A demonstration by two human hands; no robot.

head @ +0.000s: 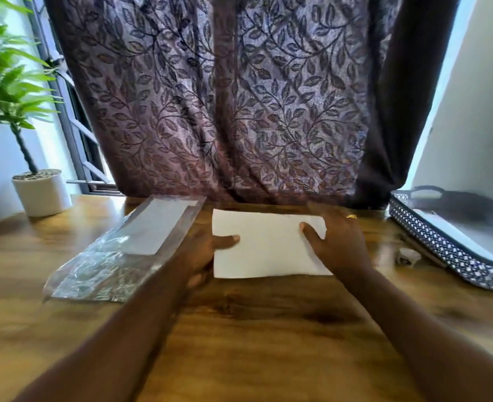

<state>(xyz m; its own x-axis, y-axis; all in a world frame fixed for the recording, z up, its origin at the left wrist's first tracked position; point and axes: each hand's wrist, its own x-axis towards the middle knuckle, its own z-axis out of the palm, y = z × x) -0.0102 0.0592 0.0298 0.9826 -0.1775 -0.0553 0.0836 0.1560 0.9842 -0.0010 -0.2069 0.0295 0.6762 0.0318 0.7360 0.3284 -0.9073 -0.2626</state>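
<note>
1. The white sheet (268, 245) lies flat on the wooden table (254, 329), near its far edge, in front of the curtain (239, 97) and between the two hands.
2. Its left edge is pinched by the left hand (201, 253). The thumb (227, 240) is laid on top, and the fingers are taken to be underneath.
3. The right hand (341, 242) is spread flat over the right end, with the thumb held apart from the fingers and nothing clasped.
4. The step is judged to be the squaring or folding of the sheet. It is best done with the right end pinned by the flat palm while the left edge is lifted and carried across, so that the corners are matched before any crease is pressed.
5. Pressure should be kept light, since thin paper is easily skewed or wrinkled on smooth wood.
6. The clear plastic packet (129, 248), just beside the left forearm, should not be nudged by that arm.
7. Whether the sheet is a single leaf, a folded one or an envelope cannot be told.
8. The left fingers are hidden under the paper, the right fingertips are smeared by blur, and the sheet's right edge is covered by the right hand.
9. The patterned tray (442, 245) is cut off by the frame, and the small pale object (409, 255) beside it cannot be identified.
</note>
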